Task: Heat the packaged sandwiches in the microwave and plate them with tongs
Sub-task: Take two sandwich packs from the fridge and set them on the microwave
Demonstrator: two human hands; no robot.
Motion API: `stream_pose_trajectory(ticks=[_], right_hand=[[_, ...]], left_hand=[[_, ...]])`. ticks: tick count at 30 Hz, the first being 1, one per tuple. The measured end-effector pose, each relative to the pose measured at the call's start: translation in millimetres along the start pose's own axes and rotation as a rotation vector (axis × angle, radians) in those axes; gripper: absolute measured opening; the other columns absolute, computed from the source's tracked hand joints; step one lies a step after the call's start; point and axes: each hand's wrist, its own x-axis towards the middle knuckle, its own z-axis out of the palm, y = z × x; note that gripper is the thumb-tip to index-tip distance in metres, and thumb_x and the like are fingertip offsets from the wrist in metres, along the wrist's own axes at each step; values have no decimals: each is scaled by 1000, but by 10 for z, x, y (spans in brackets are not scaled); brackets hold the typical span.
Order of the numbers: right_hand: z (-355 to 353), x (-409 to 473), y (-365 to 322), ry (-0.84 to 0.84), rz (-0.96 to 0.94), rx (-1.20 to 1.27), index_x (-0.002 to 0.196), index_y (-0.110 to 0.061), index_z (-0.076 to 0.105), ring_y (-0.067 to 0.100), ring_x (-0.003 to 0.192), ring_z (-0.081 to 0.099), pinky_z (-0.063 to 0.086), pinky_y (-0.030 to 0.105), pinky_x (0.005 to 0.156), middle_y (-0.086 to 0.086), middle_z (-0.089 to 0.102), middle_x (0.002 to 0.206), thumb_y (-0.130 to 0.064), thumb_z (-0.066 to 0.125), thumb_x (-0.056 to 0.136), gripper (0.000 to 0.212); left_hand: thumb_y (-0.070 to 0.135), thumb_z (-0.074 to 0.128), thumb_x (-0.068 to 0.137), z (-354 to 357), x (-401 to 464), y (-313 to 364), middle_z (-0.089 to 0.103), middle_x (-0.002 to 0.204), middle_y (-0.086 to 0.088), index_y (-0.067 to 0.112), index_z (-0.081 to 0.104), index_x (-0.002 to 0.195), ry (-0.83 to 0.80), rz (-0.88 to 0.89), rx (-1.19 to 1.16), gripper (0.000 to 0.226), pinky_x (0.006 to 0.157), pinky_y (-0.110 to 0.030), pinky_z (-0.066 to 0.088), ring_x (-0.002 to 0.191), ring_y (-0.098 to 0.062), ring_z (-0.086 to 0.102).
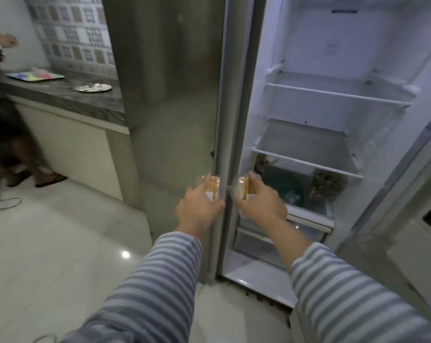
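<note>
I hold two packaged sandwiches in clear plastic wrap in front of the open fridge. My left hand [199, 208] grips the left sandwich pack [212, 186], level with the edge of the shut left fridge door. My right hand [260, 201] grips the right sandwich pack [244, 188], just in front of the lower fridge shelf. Both packs show toasted bread with white labels. Both arms wear grey-and-white striped sleeves. No microwave, tongs or serving plate can be made out near my hands.
The fridge's right compartment [333, 95] stands open, its door [407, 219] swung out at right. A dark bowl [283, 186] and a jar [327, 184] sit on the lower shelf. A stone counter [68, 100] at left carries a tray [36, 76] and a metal plate [92, 87]. Another person's legs [23, 167] stand at far left.
</note>
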Motion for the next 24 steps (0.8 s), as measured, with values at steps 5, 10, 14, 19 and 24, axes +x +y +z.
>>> stream_pose_trajectory(ticks=[5, 10, 14, 19, 24], right_hand=[[486, -123, -672, -100, -88, -9, 143, -53, 24, 25, 114, 58, 49, 36, 86, -3, 61, 127, -57, 61, 76, 77], [994, -153, -1517, -208, -181, 91, 142, -56, 22, 20, 111, 60, 50, 34, 90, -7, 64, 121, -50, 66, 73, 82], [1401, -115, -2168, -253, -275, 153, 144, -49, 27, 21, 109, 60, 50, 34, 92, -4, 63, 123, -48, 65, 76, 78], [1795, 6, -2815, -274, -343, 111, 144, -51, 25, 22, 114, 57, 47, 32, 86, -1, 57, 131, -47, 64, 79, 77], [2136, 209, -3297, -283, -388, 90, 144, -52, 25, 22, 116, 55, 46, 33, 89, -1, 55, 132, -45, 65, 76, 79]], left_hand=[[46, 61, 77, -475, 60, -702, 51, 123, -4, 52, 23, 143, 107, -116, 39, 77, 88, -36, 42, 112, -27, 55], [52, 61, 77, -1117, 308, -1434, 51, 127, -3, 55, 18, 142, 200, -205, 106, 78, 86, -37, 48, 111, -25, 56], [54, 60, 78, -1612, 540, -1934, 49, 129, -3, 53, 18, 143, 247, -254, 152, 77, 85, -37, 50, 111, -24, 56], [50, 59, 80, -2051, 863, -2418, 49, 127, -4, 53, 17, 143, 299, -307, 180, 76, 80, -36, 49, 109, -25, 56], [50, 59, 79, -2295, 1244, -2779, 49, 125, -3, 52, 17, 144, 328, -346, 170, 77, 74, -32, 43, 107, -24, 57]])
